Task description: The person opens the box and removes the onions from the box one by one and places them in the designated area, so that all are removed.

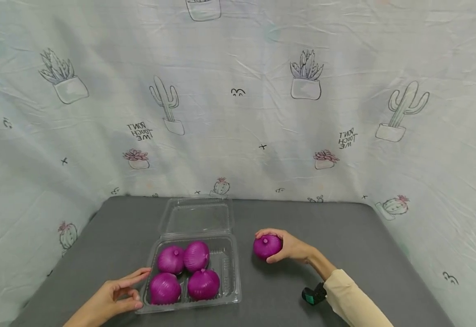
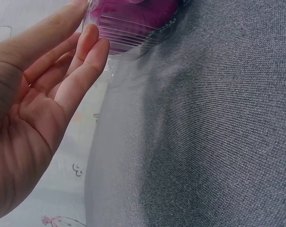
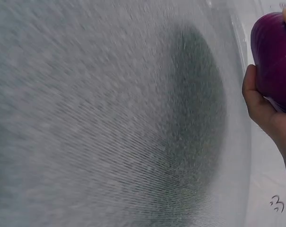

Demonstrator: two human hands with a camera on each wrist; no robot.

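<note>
Nearest us, at the left edge of the clear box (image 1: 226,272), the left hand (image 1: 112,295) rests loosely extended fingers and thumb against the rim; the thin plastic, we judge, would flex if squeezed. Inside the box sit four onions (image 1: 203,285), two in front and two behind, which we expect to be firm and to roll easily. They look round, purple, glossy and finely streaked. Farther off, right of the box, the right hand (image 1: 291,247) grips a matching onion (image 1: 265,247), fingers and thumb curled round its sides. We take it as slightly slick, best held around its wide middle; its stubby tip shows. Beyond the box stretches its folded-back lid (image 1: 198,217).
</note>
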